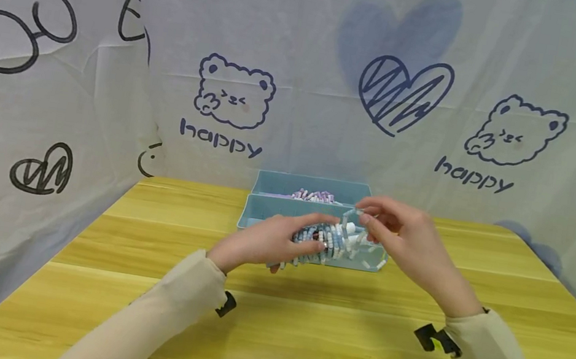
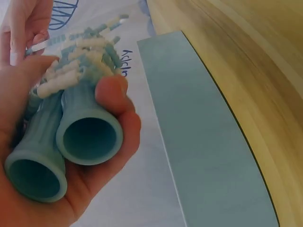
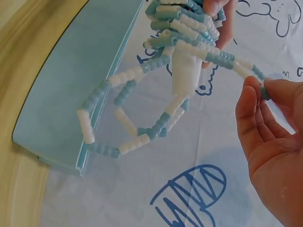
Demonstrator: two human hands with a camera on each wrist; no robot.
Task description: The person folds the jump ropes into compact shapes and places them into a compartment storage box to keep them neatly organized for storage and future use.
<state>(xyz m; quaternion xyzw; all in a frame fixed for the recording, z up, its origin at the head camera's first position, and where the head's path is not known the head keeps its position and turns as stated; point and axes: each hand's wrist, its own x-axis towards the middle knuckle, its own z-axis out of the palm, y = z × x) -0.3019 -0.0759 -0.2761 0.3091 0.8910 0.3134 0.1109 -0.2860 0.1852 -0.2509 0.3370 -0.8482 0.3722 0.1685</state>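
Note:
A blue-and-white beaded jump rope (image 1: 333,240) is bundled in coils round its handles, held up over the front bin. My left hand (image 1: 264,241) grips this bundle from the left, thumb and fingers wrapped about it. Two light blue handles (image 2: 90,137) with hollow round ends stick out of that palm in the left wrist view. A white handle part (image 3: 185,71) shows past the coils in the right wrist view, beside a hanging loop of beads (image 3: 135,144). With thumb and fingertips my right hand (image 1: 407,231) pinches a strand of the rope, drawn out sideways from the bundle.
A light blue bin (image 1: 261,208) stands on the wooden table (image 1: 299,330) just behind and below the hands. Behind it, another blue bin (image 1: 315,185) holds a purple-and-white beaded rope (image 1: 316,196). A printed white cloth (image 1: 310,34) hangs at the back and sides.

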